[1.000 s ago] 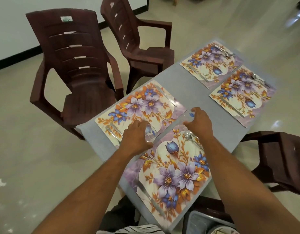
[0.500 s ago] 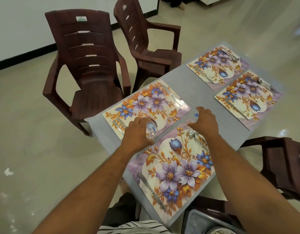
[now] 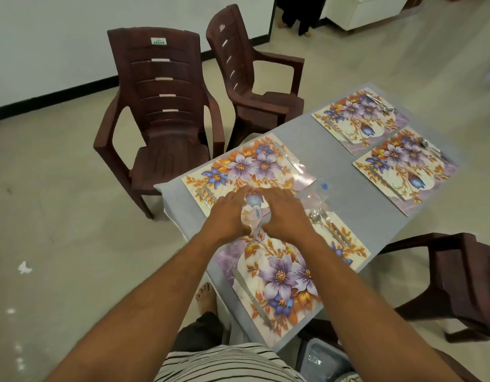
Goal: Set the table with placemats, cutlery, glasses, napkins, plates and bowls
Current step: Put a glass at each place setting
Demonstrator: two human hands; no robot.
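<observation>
A: Cupping the clear glass from both sides, your left hand and right hand close on it between the two near placemats, so which way does it lie from you?

B: It stands straight ahead, between your palms, at the seam where the far-side placemat meets the near placemat. Your left hand curls round its left wall and your right round its right wall, so both are gripping it; whether its base rests on the mat you cannot tell from this view.

A: Which hand is nearer the next glass?

B: Your right. A second clear glass lies just beyond your right knuckles, toward the table's middle, and it looks tipped, its long axis pointing away to the right.

A: What do the materials tell you?

B: The glass is smooth, transparent and likely slippery, and the mat's blue bud shows through it. The mats are flat, glossy rectangles with printed purple and orange flowers. A spoon and fork in bright steel lie just right of your right hand, a knife lies along the near mat's left edge, and the grey tabletop looks matt
</observation>
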